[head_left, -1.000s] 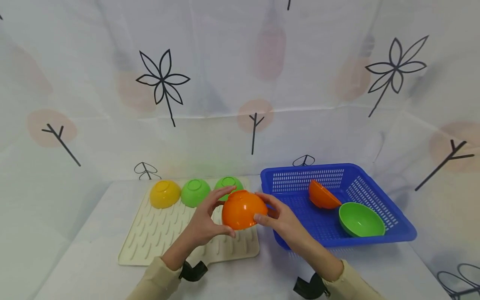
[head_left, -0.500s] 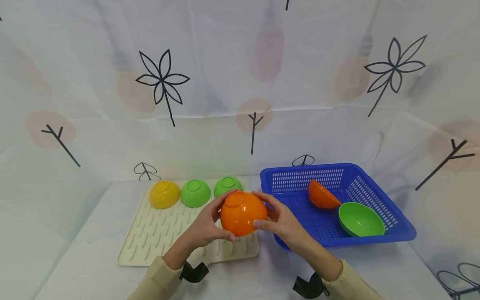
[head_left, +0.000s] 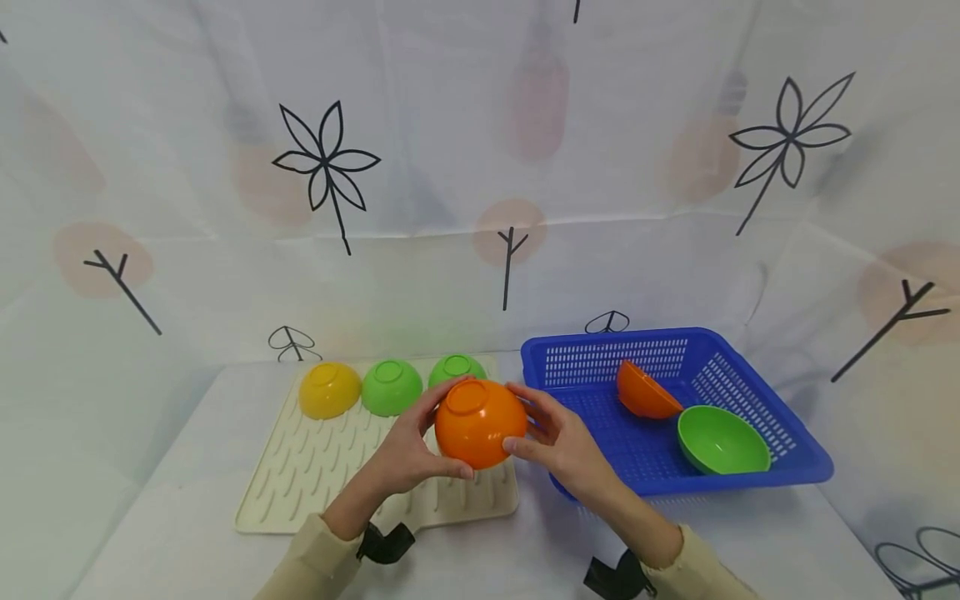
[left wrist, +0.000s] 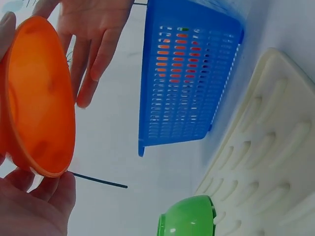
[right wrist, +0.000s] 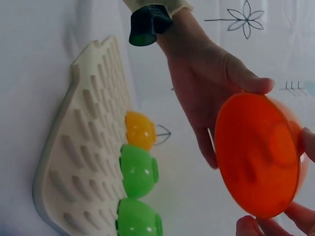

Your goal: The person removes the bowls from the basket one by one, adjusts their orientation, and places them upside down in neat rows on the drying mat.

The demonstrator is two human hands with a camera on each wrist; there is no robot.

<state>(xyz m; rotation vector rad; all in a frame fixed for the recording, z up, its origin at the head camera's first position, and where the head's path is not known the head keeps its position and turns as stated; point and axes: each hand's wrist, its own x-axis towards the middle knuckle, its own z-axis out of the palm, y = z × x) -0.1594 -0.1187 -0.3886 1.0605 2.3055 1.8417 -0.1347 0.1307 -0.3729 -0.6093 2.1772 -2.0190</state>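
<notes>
An orange bowl (head_left: 480,425) is held upside down and tilted in the air over the front right part of a cream drying mat (head_left: 300,492). My left hand (head_left: 412,446) grips its left side, thumb at the near rim and fingers toward the far side. From the right, my right hand (head_left: 561,437) holds it with the thumb on the near side and fingers behind. The bowl's inside (right wrist: 256,152) shows bare in the right wrist view. Along the mat's back edge, a yellow bowl (head_left: 329,390) and two green bowls (head_left: 392,387) stand upside down.
A blue plastic basket (head_left: 536,367) stands on the right of the white-covered table (head_left: 180,492). Inside it are a tilted orange bowl (head_left: 647,392) and an upright green bowl (head_left: 723,440). A patterned white cloth (head_left: 420,275) hangs behind.
The held orange bowl has turned so its base ring faces more toward the head camera, and it has shifted slightly left. Both hands keep their hold; the other bowls have not moved.
</notes>
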